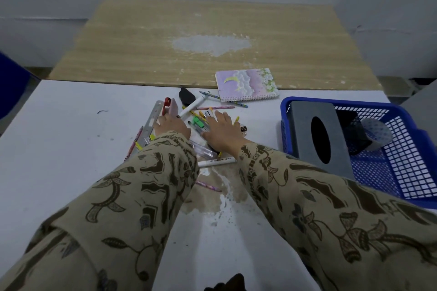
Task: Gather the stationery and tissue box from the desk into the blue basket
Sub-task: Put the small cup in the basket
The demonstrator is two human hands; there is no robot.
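patterned tan sleeves [146,184] hide the near part of the scattered pile of pens and markers [201,123] on the white tabletop [71,149]. the left hand [171,125] lies over a long metal ruler [152,120]; its fingers are hidden, so i cannot tell its grip. the right hand [222,129] rests flat on the pile, fingers spread. the grey tissue box [316,134] leans in the blue plastic mesh basket [406,172], just right of the hands and cut off at the edge.
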